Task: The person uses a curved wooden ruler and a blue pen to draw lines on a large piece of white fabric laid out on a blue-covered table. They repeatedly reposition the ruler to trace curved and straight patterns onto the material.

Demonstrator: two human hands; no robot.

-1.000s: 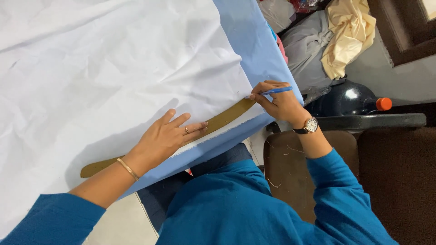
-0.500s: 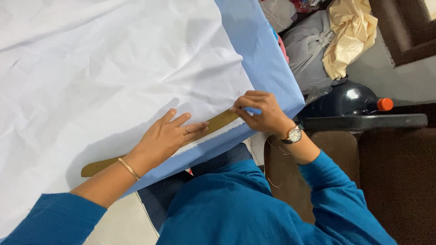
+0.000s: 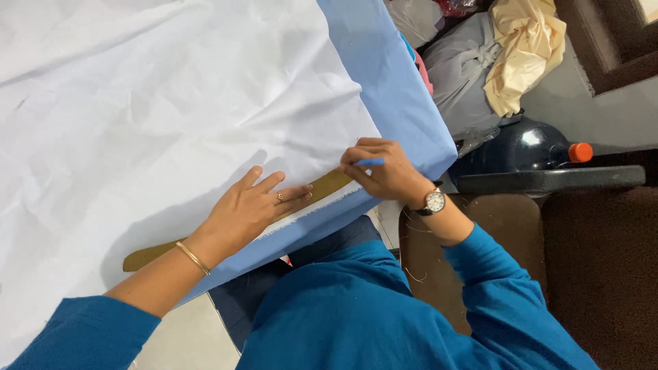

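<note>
A large white cloth point(image 3: 157, 116) lies spread over a table covered in light blue fabric point(image 3: 391, 89). A long tan wooden ruler point(image 3: 326, 186) lies along the cloth's near edge. My left hand point(image 3: 250, 209) presses flat on the ruler, fingers spread, with a ring and a gold bangle. My right hand point(image 3: 384, 170), with a wristwatch, grips a small blue marking chalk point(image 3: 369, 163) against the ruler's right end. The ruler's left end point(image 3: 140, 259) shows past my forearm.
A dark blue water jug with an orange cap point(image 3: 531, 147) lies at the right behind a dark ledge point(image 3: 548, 179). Bundles of grey and cream cloth point(image 3: 493, 62) are piled at the upper right. A brown seat point(image 3: 582, 274) is beside me.
My right hand with the chalk has slid left along the ruler toward my left hand. The left hand has stayed pressed on the ruler.
</note>
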